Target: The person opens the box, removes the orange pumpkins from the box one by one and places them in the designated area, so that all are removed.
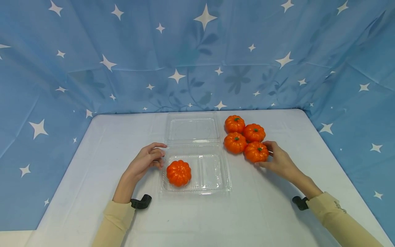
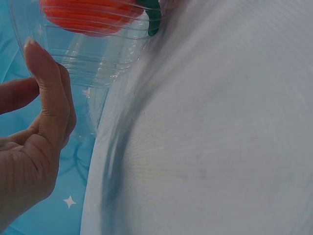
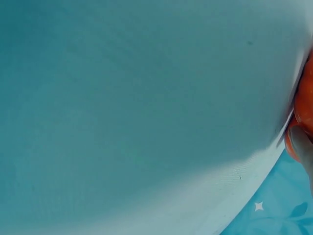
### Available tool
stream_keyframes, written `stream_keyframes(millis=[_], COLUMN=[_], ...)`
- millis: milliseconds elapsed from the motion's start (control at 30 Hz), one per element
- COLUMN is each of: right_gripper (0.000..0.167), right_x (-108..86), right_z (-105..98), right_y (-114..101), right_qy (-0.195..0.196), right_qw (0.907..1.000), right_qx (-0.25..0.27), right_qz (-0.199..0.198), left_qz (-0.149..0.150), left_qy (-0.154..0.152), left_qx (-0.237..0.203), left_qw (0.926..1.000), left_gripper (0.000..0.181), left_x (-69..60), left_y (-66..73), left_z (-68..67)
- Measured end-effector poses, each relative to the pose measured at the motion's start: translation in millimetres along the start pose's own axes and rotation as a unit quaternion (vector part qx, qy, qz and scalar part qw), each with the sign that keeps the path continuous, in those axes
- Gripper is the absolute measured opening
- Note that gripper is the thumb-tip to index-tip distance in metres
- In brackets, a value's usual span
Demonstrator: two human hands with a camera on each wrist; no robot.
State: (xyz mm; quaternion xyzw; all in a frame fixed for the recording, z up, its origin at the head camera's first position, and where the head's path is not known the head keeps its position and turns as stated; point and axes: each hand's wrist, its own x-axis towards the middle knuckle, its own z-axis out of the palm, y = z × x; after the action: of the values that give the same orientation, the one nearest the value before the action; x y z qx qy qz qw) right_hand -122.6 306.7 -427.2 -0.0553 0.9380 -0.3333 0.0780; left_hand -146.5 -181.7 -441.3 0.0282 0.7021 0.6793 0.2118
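Observation:
On the table sits a hinged clear plastic container [image 1: 215, 168], its lid [image 1: 192, 128] folded back flat behind it. One orange toy pumpkin [image 1: 179, 173] lies in its left compartment, stem hidden from above; the left wrist view shows a green stem low on it. My left hand [image 1: 147, 161] is at the container's left side, its relaxed fingers touching the wall and rim. To the right, my right hand [image 1: 279, 161] holds the nearest pumpkin [image 1: 256, 152] of a cluster, thumb in front and fingers behind. In the right wrist view only a thumb [image 3: 302, 147] and some orange show.
Three more pumpkins stand close against the held one: one at the back [image 1: 235, 124], one at the right [image 1: 254, 132] and one at the left [image 1: 235, 143], beside the container. A blue star-patterned curtain [image 1: 185, 51] hangs behind the white table [image 1: 197, 219].

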Motion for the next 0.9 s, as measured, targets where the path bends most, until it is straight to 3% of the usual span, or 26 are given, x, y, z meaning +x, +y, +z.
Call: stream_keyframes(millis=[500,900], right_gripper=[0.089,0.086], right_x=[-5.9,-11.9], right_z=[-3.6,-11.8], right_y=[-7.4,-40.8], right_qy=[0.03,0.05], right_qw=[0.9991,0.9963], right_qx=[-0.01,-0.034], right_qz=[-0.03,-0.061], left_qz=[0.001,0.005], left_qy=[-0.001,-0.002], left_qx=[0.003,0.0], left_qw=[1.0,1.0], left_gripper=[0.041,0.042], left_x=[0.3,-1.1], left_y=[-1.6,-1.3], left_z=[-0.2,-1.3])
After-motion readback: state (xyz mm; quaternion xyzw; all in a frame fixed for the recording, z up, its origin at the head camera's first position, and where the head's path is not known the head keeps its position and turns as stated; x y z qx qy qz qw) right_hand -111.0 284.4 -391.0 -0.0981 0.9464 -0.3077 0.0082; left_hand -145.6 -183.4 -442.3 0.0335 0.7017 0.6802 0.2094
